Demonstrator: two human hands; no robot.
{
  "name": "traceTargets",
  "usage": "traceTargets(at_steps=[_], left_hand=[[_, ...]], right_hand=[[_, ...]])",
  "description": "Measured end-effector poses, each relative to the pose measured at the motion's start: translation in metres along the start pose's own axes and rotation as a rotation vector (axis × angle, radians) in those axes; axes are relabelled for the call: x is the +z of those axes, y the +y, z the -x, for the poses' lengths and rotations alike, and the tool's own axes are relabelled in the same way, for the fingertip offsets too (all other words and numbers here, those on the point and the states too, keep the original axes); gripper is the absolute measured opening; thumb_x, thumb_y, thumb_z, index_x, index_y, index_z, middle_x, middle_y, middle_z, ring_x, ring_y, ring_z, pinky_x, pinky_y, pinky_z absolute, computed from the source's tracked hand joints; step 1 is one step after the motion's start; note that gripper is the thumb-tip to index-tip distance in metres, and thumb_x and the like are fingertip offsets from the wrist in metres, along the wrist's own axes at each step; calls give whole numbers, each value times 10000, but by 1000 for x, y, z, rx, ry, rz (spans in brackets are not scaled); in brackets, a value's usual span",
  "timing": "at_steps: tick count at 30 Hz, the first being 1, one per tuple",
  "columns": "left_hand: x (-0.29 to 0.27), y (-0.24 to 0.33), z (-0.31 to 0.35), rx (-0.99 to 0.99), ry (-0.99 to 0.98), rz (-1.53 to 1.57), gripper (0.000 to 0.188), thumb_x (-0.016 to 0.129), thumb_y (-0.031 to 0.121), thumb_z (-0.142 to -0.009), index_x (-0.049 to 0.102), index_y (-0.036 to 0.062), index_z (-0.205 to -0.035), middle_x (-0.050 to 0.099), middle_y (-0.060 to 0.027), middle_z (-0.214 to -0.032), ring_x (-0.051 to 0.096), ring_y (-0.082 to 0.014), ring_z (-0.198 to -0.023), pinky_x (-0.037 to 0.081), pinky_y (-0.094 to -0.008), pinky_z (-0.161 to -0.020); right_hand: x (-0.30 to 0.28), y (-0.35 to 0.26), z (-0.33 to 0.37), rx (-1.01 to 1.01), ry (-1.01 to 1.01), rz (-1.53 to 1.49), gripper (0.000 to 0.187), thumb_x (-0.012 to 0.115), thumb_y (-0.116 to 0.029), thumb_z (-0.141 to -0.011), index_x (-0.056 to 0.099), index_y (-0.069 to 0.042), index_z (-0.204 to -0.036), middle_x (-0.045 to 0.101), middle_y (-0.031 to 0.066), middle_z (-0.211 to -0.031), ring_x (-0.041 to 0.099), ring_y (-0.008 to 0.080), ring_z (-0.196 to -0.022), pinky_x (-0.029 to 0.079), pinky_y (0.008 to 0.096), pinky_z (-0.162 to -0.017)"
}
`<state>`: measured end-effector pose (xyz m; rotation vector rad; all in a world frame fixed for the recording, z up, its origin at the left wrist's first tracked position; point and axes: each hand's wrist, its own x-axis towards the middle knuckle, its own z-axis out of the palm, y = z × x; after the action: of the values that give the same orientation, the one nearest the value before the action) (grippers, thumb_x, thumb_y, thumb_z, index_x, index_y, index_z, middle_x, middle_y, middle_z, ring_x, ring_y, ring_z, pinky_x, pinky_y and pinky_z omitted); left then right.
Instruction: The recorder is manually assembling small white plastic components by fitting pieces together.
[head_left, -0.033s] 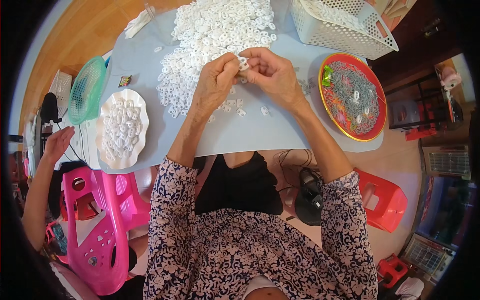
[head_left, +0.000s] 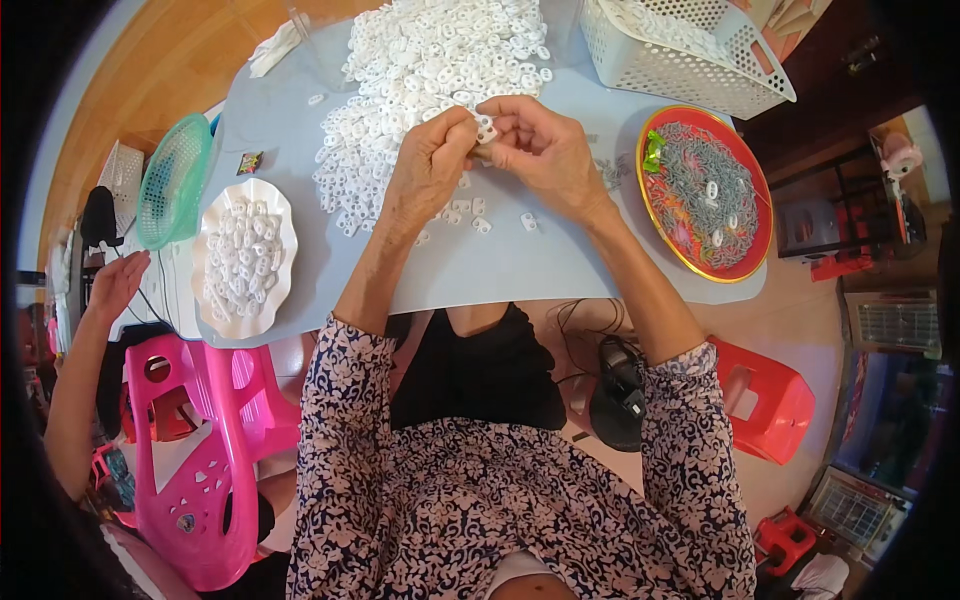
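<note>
Above the table, my left hand [head_left: 430, 165] and my right hand [head_left: 550, 155] meet, both closed with fingertips pinching a small white plastic piece [head_left: 486, 128] with dark holes. My fingers cover part of it. Just beyond and to the left of my hands spreads a large heap of similar white pieces [head_left: 440, 60]. A few loose ones [head_left: 529, 221] lie on the near side of my hands. To the right, a round red tray [head_left: 765, 215] with a gold rim holds many small thin grey parts [head_left: 700, 165], several white pieces and a green wrapper [head_left: 655, 152].
A scalloped white plate [head_left: 285, 215] of white pieces stands at left on the grey-blue table [head_left: 470, 285]. A perforated white basket [head_left: 680, 80] sits far right. Leftward are a green basket [head_left: 165, 195], a pink chair [head_left: 200, 500] and another person's hand [head_left: 118, 285]. A red stool [head_left: 775, 405] stands right.
</note>
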<state>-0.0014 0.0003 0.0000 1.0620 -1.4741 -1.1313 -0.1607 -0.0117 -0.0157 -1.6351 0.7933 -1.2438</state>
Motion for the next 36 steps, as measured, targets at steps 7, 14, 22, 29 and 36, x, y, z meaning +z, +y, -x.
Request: traceTargets(at_steps=[7, 14, 22, 29, 36], left_hand=[[-6, 1, 3, -4, -32, -66, 238, 436, 160, -909, 516, 6, -747, 455, 9, -640, 419, -69, -611, 366, -226, -540], [-4, 2, 4, -29, -64, -129, 243, 432, 166, -889, 502, 10, -717, 448, -8, -626, 406, -73, -591, 348, -235, -525], [3, 6, 7, -81, -52, -45, 240, 429, 158, -867, 481, 13, -683, 422, -2, -611, 382, -80, -583, 334, -243, -526], [2, 5, 5, -156, -62, -43, 266, 414, 190, -858, 464, 17, -663, 414, 0, -606, 367, -91, -579, 323, -249, -538], [1, 5, 5, -119, -44, -60, 248, 411, 182, -845, 465, 22, -663, 408, -6, -599, 365, -91, -579, 317, -254, -537]], right_hand=[[7, -13, -2, -126, 31, 273, 270, 688, -56, -749, 606, -24, -1004, 558, 41, -668, 537, 93, -581, 454, 242, -551], [1, -16, 0, -172, 4, 337, 187, 693, -92, -759, 597, -15, -900, 575, 66, -649, 547, 137, -566, 455, 267, -542], [-3, -14, 2, -189, -9, 355, 182, 707, -98, -747, 598, -17, -869, 584, 72, -630, 564, 144, -555, 461, 272, -531], [-5, -19, 2, -198, -21, 355, 184, 726, -103, -732, 590, -23, -826, 574, 53, -613, 559, 126, -549, 452, 256, -518], [-7, -14, 2, -119, -54, 271, 192, 718, -96, -744, 612, -28, -889, 555, 44, -620, 500, 108, -544, 432, 242, -520]])
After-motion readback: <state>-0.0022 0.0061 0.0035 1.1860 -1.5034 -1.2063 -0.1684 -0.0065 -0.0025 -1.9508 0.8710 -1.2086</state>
